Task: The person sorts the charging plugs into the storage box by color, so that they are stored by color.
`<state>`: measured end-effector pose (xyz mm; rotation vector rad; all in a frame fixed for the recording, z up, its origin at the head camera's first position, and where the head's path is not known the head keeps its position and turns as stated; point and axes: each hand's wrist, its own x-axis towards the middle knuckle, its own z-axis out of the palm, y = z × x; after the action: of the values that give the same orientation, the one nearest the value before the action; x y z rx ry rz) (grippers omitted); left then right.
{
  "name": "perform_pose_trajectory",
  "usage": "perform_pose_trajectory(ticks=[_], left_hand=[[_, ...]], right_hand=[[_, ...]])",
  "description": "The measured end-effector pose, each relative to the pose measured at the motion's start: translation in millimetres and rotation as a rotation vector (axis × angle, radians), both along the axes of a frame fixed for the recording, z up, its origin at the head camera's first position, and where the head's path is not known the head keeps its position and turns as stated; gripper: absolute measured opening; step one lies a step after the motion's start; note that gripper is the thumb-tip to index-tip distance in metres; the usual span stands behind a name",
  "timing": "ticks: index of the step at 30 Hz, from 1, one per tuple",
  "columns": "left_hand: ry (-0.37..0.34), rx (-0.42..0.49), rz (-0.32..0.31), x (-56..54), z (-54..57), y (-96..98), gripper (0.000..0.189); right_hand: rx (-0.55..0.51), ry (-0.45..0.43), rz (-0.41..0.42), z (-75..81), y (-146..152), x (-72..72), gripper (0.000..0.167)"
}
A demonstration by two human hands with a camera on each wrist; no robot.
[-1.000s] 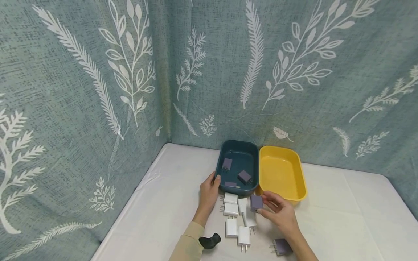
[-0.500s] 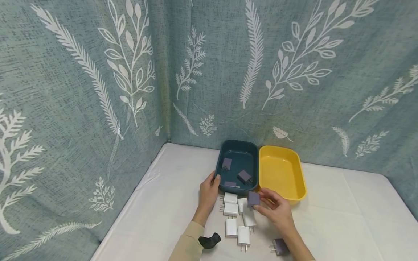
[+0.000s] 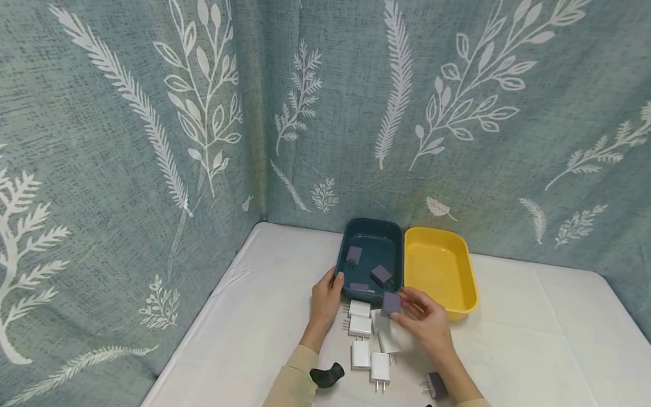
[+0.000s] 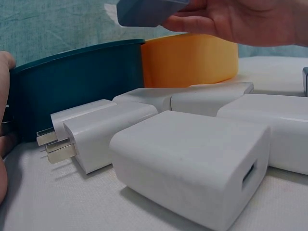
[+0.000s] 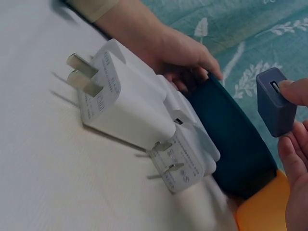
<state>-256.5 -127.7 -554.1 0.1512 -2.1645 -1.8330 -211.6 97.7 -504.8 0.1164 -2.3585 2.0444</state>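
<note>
Right hand (image 3: 427, 322) lifts a purple charger (image 3: 391, 304) at the corner of a teal tray (image 3: 373, 242)

The hands are apart. The right hand pinches the purple charger between thumb and fingers, clear of the table (image 3: 539, 316); in the head view it overlaps the teal tray's near right corner. The right wrist view shows a port slot in the charger's face beside the thumb. The left hand (image 3: 326, 297) grips the teal tray's left edge toward its near corner, thumb on the rim.

Three purple plugs (image 3: 381, 275) lie inside that tray: one near its left edge, one toward its right edge, one along its near edge. A yellow tray (image 3: 439, 268) stands just beside it, on the right; both are close to the table's far edge.

Between the trays and the table's near edge lie six white chargers (image 3: 360, 326), grouped close together. The two by the teal tray's near edge point their prongs toward the table's left edge. Another purple plug (image 3: 436, 385) lies nearer the front, partly hidden by the right forearm.
</note>
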Motion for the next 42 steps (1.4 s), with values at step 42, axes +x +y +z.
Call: perform_pose_trajectory(ticks=[42], left_hand=[[0.016, -0.007, 0.003, 1.8, 1.8, -0.5, 0.049]], right_hand=[[0.025, 0.016, -0.055, 12.5, -28.0, -17.0, 0.057]])
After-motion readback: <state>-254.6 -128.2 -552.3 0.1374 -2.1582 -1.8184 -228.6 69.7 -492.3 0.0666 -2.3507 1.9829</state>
